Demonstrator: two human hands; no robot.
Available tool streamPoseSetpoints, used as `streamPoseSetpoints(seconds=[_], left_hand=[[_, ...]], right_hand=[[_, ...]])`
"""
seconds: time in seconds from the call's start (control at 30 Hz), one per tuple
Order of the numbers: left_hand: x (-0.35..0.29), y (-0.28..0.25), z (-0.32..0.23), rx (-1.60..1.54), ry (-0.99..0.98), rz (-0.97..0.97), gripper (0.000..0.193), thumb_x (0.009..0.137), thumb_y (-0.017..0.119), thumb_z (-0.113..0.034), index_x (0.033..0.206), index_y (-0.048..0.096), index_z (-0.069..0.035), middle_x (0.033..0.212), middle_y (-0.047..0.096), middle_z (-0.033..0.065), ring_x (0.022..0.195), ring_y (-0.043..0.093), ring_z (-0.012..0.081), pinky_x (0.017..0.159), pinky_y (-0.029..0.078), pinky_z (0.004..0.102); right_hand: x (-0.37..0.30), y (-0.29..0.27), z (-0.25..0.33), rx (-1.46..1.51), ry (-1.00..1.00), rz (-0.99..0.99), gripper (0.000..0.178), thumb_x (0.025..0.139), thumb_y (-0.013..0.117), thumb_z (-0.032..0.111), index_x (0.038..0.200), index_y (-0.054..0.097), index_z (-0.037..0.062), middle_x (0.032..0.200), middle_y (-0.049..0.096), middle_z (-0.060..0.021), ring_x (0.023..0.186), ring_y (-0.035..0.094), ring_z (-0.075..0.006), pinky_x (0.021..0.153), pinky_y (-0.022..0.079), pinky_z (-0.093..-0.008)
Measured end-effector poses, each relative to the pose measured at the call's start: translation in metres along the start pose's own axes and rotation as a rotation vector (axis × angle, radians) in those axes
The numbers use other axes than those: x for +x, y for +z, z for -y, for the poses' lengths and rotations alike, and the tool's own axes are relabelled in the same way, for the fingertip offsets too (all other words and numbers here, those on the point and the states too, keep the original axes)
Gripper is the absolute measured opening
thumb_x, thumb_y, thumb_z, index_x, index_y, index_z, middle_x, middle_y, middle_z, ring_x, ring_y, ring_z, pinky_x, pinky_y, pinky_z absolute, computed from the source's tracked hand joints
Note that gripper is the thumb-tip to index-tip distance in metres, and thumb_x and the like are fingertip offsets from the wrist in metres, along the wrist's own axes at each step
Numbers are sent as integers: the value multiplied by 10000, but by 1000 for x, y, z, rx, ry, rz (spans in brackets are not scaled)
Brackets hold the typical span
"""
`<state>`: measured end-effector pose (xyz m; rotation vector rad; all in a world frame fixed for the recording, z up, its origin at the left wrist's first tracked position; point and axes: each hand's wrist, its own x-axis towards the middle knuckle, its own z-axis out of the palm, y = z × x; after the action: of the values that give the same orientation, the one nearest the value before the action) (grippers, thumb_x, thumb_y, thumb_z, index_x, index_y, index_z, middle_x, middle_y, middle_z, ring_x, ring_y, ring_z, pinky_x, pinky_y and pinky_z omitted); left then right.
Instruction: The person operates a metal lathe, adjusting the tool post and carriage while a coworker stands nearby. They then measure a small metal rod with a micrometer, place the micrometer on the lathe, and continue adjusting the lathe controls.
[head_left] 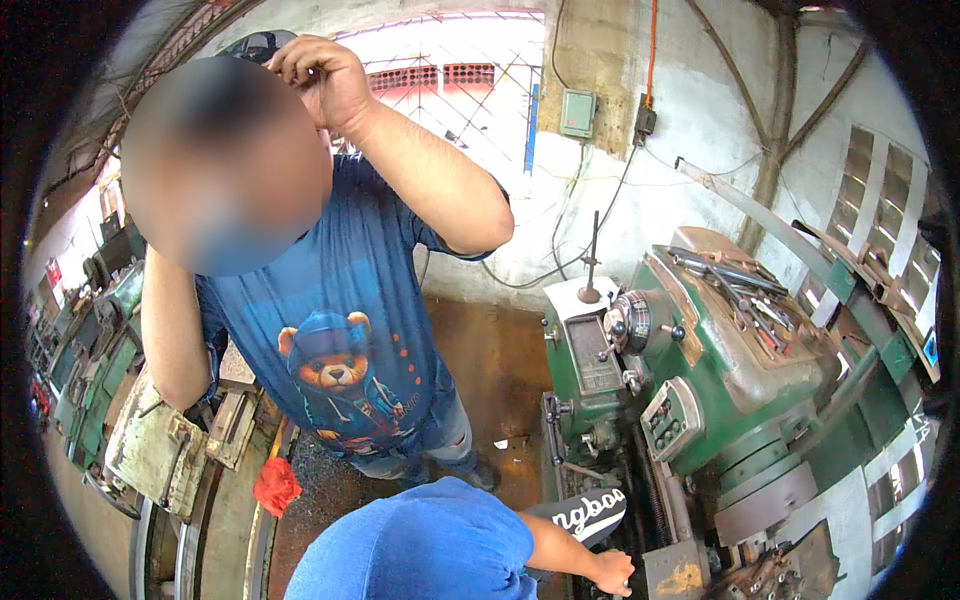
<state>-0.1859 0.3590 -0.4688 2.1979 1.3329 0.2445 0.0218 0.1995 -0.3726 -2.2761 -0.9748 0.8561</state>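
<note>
Neither of my hands shows in the view. Facing me stands a person in a dark blue T-shirt point(350, 350) with a bear print. One raised hand point(335, 85) of that person is at the side of the head, by a dark cap point(262, 45); the other hand is hidden. Low in front of me, a second person's rounded blue cloth covering point(420, 540) fills the bottom edge. That person's bare hand point(612, 573) closes around a small handle at the lathe's front.
A green metal lathe point(720, 400) stands at the right, with wrenches and other tools point(750, 300) lying on top. Another worn machine point(160, 440) is at the left, with a red rag point(277, 487) hanging beside it. A grey electrical box point(578, 113) hangs on the wall.
</note>
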Motion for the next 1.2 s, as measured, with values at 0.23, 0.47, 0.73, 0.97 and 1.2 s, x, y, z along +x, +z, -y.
streamPoseSetpoints(seconds=[0.23,0.47,0.73,0.97,1.2], left_hand=[[3,-4,13,8,21,26,609,804,634,-539,730,707,62,725,684,274,725,694,445,691,581,512],[7,-3,14,-5,32,22,618,805,641,-540,789,718,72,784,696,286,783,702,452,718,582,518],[3,-15,9,0,2,116,669,831,611,-568,882,728,88,852,706,302,842,707,451,763,580,517],[1,-17,8,22,25,119,667,863,594,-562,876,731,90,854,713,291,840,712,443,762,585,506],[1,-4,14,18,9,48,673,848,613,-586,822,726,77,812,705,291,834,716,436,747,589,506]], right_hand=[[5,7,12,-25,5,5,775,765,834,470,1291,620,-58,1282,655,-228,1177,605,-337,1025,455,-418],[11,6,13,-57,2,6,846,742,829,522,1326,597,-43,1318,630,-231,1219,576,-350,1056,431,-423],[11,6,11,-76,9,2,927,715,823,582,1366,570,-26,1359,602,-234,1266,544,-365,1092,403,-428],[12,8,11,-93,20,-8,998,691,818,634,1401,547,-12,1395,578,-237,1308,516,-378,1124,379,-433],[10,7,0,-101,28,-31,1069,668,813,687,1436,524,3,1431,553,-240,1350,487,-391,1155,355,-438]])
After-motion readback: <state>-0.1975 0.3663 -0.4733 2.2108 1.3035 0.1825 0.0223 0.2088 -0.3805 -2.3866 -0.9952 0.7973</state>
